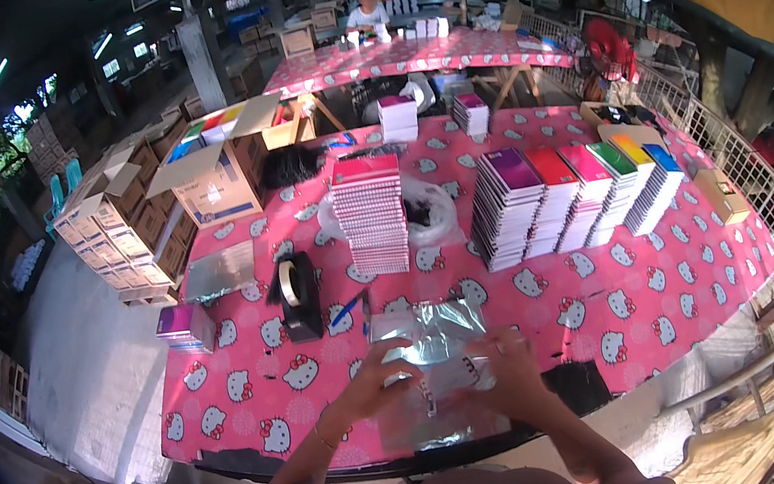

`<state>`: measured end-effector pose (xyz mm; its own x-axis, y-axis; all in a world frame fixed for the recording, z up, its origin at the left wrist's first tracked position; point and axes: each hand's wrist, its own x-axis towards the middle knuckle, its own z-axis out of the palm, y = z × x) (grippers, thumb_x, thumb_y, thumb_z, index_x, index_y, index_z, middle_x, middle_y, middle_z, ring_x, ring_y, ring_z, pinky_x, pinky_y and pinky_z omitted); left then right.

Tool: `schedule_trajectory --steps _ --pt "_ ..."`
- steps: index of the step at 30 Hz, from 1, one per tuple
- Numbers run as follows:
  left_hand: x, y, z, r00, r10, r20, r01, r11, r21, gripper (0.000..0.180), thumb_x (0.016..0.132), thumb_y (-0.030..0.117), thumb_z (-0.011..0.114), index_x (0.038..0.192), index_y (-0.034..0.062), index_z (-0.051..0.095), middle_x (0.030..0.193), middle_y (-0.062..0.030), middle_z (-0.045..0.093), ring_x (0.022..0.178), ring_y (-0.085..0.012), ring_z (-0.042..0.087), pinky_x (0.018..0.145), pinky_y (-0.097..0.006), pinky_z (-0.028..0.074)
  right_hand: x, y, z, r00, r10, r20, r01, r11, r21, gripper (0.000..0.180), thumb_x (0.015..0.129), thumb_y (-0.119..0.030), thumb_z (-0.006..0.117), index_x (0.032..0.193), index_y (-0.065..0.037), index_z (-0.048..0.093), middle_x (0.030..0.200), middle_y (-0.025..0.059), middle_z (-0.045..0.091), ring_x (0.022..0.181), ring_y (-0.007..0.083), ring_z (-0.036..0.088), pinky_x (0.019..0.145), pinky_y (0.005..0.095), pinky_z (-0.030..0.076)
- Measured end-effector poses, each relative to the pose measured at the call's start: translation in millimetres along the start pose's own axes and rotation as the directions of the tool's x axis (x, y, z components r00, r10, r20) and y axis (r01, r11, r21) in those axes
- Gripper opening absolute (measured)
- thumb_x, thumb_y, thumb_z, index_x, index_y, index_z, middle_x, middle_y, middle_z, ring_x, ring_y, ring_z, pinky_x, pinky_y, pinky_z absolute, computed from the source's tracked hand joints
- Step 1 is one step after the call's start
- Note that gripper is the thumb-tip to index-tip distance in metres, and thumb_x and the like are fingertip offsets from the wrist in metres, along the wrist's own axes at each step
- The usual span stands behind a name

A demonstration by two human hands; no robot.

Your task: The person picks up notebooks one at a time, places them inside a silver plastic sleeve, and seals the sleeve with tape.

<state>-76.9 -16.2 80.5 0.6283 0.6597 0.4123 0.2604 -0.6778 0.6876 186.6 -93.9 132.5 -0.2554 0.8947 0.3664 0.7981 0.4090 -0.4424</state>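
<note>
Evidently fingers point(395, 371) on shiny film point(438, 321)

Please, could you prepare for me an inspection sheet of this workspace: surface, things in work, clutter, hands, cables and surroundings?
Surface: table under a pink cloth printed with white cat faces.
Things in work: shiny plastic sheet at the near edge, under both hands.
Clutter: black tape dispenser and blue pen to the left; tall notebook stack behind; row of notebook piles to the right.
Hands: left hand and right hand at the sheet's two sides; right blurred, grip unclear.
Cables: nothing seen.
Surroundings: piled cartons at left; another person at a farther table.
</note>
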Motion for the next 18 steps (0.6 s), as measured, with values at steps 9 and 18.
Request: schedule_trajectory --steps 9,18 --pt "37 23 23 0.993 0.115 -0.016 -0.111 0.984 0.138 0.026 0.084 0.005 0.073 0.108 0.0153 0.071 0.134 -0.0089 0.055 0.129 -0.0304 0.048 0.104 -0.044 0.039 -25 85 62 0.909 -0.371 0.189 0.326 0.917 0.231 0.051 0.079 -0.035 0.08 0.124 -0.017 0.064 0.135 -0.0026 0.059 0.137 0.0223 0.045 0.114 0.0477 0.029" --pt "30 43 -24 0.971 -0.044 0.235 -0.041 0.937 0.346 0.048 0.086 0.0 0.062 0.127 0.0231 0.065 0.149 -0.0144 0.044 0.137 -0.0351 0.041 0.115 -0.047 0.031 -18 90 65 0.915 -0.389 0.105 0.348 0.895 0.28 0.051 0.079 -0.031 0.079 0.127 -0.018 0.065 0.131 -0.0034 0.064 0.129 0.024 0.054 0.108 0.0465 0.035"
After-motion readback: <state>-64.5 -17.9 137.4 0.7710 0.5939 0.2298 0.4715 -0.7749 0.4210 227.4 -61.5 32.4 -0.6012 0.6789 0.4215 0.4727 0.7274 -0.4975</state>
